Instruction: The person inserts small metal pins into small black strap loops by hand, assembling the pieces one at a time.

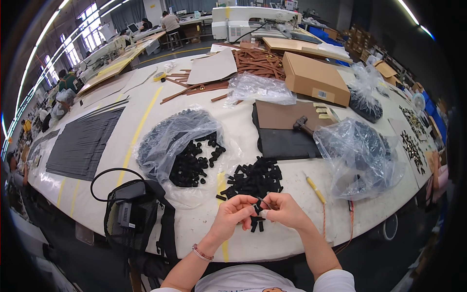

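Observation:
Over the near middle of the table, my left hand and my right hand meet almost fingertip to fingertip. A thin dark strip shows between them, pinched by my right thumb and fingers. My left fingers are closed in a pinch at its end; what they hold is too small to make out. Just beyond my hands lies a pile of short black pieces, with a few loose black pieces below my fingers. An opened clear bag spills small black rounded parts to the left.
A yellow-handled pointed tool and a clear bag lie right. A hammer rests on dark sheets. A mesh bag and black strips are left. Farther back are a cardboard box and brown strips.

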Tool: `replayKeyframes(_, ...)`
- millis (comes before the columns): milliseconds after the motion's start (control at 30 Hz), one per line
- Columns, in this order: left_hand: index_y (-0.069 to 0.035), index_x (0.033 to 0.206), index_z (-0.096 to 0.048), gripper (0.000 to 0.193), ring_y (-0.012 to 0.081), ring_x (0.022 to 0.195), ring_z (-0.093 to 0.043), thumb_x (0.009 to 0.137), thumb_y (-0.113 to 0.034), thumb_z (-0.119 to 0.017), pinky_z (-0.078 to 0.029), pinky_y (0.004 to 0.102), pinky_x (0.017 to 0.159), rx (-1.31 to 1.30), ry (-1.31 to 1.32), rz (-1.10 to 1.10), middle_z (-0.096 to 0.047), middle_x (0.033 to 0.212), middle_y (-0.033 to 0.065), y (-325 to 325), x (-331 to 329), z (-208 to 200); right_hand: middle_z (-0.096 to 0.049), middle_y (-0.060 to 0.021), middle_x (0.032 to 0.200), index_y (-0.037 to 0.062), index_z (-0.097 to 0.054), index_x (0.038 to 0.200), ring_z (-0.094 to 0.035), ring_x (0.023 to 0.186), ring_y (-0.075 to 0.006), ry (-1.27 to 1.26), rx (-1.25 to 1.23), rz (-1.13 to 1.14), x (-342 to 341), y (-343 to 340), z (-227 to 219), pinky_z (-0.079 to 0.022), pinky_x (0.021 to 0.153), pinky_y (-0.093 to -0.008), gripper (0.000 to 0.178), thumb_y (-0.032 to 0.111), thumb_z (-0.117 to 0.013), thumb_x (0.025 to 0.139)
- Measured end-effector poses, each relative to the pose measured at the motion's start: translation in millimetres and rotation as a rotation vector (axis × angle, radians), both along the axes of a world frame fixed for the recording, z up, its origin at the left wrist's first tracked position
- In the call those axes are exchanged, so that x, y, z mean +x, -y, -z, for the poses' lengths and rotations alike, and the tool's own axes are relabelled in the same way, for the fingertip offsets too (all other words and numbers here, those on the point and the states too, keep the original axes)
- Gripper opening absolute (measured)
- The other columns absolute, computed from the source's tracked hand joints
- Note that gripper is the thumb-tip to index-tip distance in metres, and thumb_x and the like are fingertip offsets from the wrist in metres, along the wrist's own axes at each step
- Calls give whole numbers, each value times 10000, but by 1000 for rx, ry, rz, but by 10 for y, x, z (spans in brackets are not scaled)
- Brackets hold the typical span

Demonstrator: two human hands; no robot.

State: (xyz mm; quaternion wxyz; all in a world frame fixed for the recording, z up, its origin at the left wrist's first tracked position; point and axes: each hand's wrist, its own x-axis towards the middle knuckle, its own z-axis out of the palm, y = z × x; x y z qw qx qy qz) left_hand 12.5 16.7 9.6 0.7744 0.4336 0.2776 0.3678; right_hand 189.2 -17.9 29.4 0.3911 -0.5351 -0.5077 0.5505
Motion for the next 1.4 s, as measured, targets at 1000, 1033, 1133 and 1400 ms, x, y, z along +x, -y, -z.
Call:
replayKeyframes(1000, -13, 764, -542, 66, 75, 468, -516, 814, -57, -533, -399, 192, 404, 820, -515, -456, -546, 577, 29, 231, 39, 116, -527, -40, 600, -39, -542, 766, -455, 513, -62, 305, 414, 181, -355, 18, 79, -370, 460, -202, 109, 26, -536, 679)
replayKeyframes(1033, -17, 767, -541, 76, 77, 453, -506, 819, -72, -528, -385, 189, 393, 864, -487, -466, -546, 581, 34, 231, 40, 121, -540, -62, 608, -38, -542, 767, -480, 507, -83, 350, 449, 179, -355, 21, 88, -383, 456, -215, 111, 26, -541, 677)
replayKeyframes(1133, -25, 772, -535, 91, 73, 418, -470, 821, -101, -522, -344, 181, 366, 4, -10, -177, -544, 589, 39, 175, -10, 52, -561, -93, 630, -14, -542, 748, -533, 502, -161, 443, 636, 212, -414, 61, 43, -416, 450, -257, 108, 12, -561, 645)
replayKeyframes(1400, -19, 806, -517, 81, 71, 411, -460, 806, -98, -536, -326, 181, 356, -228, 93, 6, -545, 604, 43, 98, -79, 23, -534, -89, 628, 37, -527, 722, -534, 502, -223, 611, 961, 180, -404, 68, 161, -415, 422, -292, 159, 11, -594, 580)
